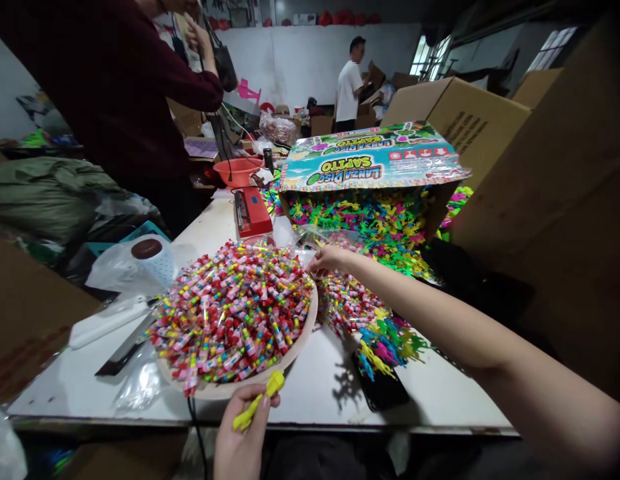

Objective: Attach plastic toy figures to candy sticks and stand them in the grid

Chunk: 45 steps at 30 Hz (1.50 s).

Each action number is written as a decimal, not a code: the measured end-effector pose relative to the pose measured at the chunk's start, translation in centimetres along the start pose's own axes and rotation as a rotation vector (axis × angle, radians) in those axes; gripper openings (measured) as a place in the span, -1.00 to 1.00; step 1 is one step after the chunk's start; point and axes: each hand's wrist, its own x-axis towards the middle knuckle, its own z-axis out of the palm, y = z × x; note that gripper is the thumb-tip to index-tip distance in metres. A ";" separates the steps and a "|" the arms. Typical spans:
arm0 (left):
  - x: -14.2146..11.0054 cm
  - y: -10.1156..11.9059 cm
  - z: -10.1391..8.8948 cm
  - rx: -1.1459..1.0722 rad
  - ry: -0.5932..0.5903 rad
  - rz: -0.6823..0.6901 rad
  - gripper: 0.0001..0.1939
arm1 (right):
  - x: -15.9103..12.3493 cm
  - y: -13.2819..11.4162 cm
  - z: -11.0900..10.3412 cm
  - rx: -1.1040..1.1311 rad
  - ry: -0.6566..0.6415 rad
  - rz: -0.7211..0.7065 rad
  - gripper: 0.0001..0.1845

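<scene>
My left hand (243, 433) is at the near table edge, fingers closed around a small yellow plastic toy figure (260, 399). My right hand (326, 259) reaches forward over the table, fingers pinched at the far rim of a round tray (225, 390) heaped with small wrapped candies (233, 310). Whether it holds a candy I cannot make out. More wrapped candies (347, 300) lie in a clear bag under my right forearm. A small pile of coloured plastic figures (385, 347) sits beside it.
A cardboard box (385, 230) full of coloured plastic figures stands behind, under printed toy packaging (370, 160). A red heat sealer (251, 212) and orange bowl (237, 170) are further back. A person in dark red stands at left; another in white stands far back. Large cartons (565, 173) fill the right.
</scene>
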 end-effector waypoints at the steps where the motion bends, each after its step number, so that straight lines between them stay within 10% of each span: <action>1: 0.1 -0.1 0.0 0.001 0.004 0.006 -0.53 | 0.0 0.1 0.0 0.016 -0.009 0.000 -0.73; 6: 0.3 -0.3 -0.3 -0.047 0.030 -0.008 -0.53 | -0.7 -0.2 -0.8 -0.029 0.005 -0.027 -0.73; 10: -0.7 -0.4 0.1 -0.131 0.104 0.048 -0.56 | -2.7 0.9 -2.3 -0.516 0.109 -0.075 -0.81; 19: -1.2 0.1 1.7 -0.154 0.077 0.021 -0.68 | -4.0 5.8 -1.4 -0.853 0.183 0.192 -0.76; 41: -2.8 1.0 0.8 -0.145 0.040 0.067 -0.71 | -5.6 8.1 -0.9 -0.803 -0.007 -0.122 -0.84; 45: -3.0 1.3 1.2 -0.145 0.033 0.088 -0.71 | -7.5 6.8 -1.8 -0.462 0.101 -0.188 -0.92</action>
